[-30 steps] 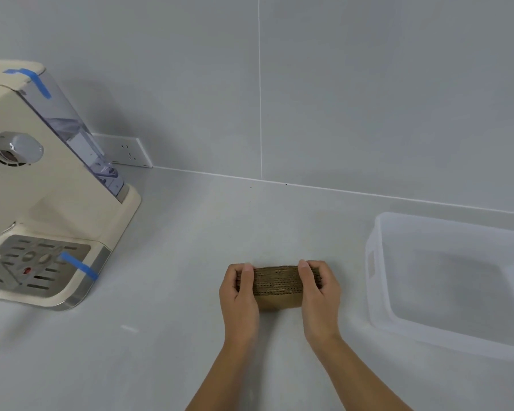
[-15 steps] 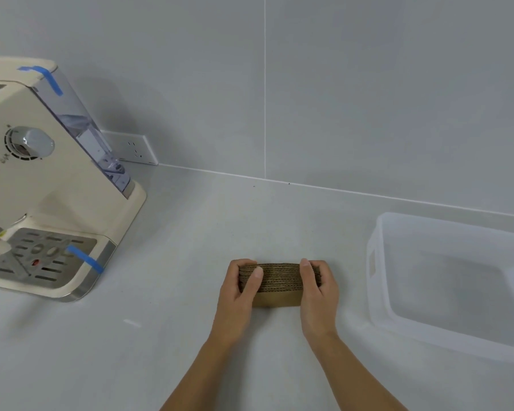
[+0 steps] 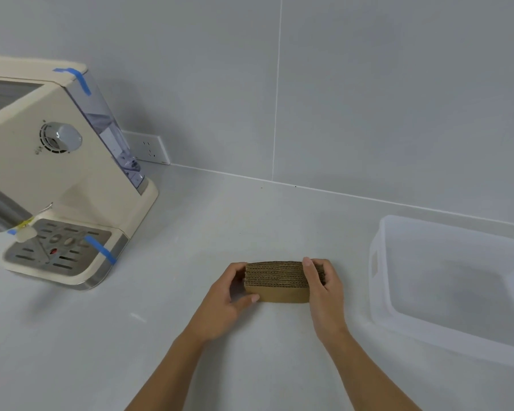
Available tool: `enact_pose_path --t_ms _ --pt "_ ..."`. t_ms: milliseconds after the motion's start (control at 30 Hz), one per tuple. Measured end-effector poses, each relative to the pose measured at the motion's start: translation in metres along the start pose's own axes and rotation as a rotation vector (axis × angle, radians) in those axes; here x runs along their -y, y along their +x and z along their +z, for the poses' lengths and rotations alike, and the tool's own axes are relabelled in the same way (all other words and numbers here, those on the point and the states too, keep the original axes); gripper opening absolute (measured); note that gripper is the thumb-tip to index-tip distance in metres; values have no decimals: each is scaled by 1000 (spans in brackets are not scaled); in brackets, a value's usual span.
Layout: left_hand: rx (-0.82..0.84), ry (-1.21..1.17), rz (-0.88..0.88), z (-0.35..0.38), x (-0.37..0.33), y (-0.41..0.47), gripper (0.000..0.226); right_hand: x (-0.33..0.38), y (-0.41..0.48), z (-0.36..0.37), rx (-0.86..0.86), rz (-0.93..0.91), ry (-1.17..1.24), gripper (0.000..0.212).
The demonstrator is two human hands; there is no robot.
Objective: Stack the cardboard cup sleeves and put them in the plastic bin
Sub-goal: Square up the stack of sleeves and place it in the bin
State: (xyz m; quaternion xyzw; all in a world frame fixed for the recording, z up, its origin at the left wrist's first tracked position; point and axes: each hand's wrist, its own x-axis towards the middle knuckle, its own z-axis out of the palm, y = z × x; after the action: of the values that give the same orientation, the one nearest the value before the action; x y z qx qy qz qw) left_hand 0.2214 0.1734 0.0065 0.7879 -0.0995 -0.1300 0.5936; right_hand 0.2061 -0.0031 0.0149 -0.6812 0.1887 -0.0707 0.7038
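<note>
A stack of brown cardboard cup sleeves stands on edge on the grey counter, its corrugated edges facing up. My left hand clasps the stack's left end, thumb low along the front face. My right hand grips the right end, thumb lying over the top. A clear plastic bin sits on the counter to the right of the stack, a short gap from my right hand, with nothing visible inside it.
A cream espresso machine with blue tape strips and a metal drip tray stands at the left. A wall socket sits behind it. A grey tiled wall runs along the back of the counter.
My left thumb has slid from the top of the stack down to its lower front. The view has shifted left, showing more of the machine. The stack stays in place.
</note>
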Motion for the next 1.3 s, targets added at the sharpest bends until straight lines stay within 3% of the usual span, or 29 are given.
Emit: enact_pose_path --t_ms 67,233,333,533,933,1100,1300 --pt "2 -1 2 0 0 1 40 2 -1 -7 88 25 -20 9" --pt "7 18 2 0 3 1 39 7 1 -37 403 129 -171 69" --pt "-3 35 -2 1 4 2 40 9 1 -49 467 101 -206 68" --pt "0 52 -17 -1 5 2 41 2 5 -56 376 70 -204 49" --pt "-121 -60 -44 0 -16 -4 45 18 -2 -45 259 28 -184 40" --pt "-180 -138 21 -5 -56 -7 52 53 -10 -47 228 -90 -139 40" --pt "-161 -231 118 11 -107 0 39 92 -17 -74 176 -150 0 43"
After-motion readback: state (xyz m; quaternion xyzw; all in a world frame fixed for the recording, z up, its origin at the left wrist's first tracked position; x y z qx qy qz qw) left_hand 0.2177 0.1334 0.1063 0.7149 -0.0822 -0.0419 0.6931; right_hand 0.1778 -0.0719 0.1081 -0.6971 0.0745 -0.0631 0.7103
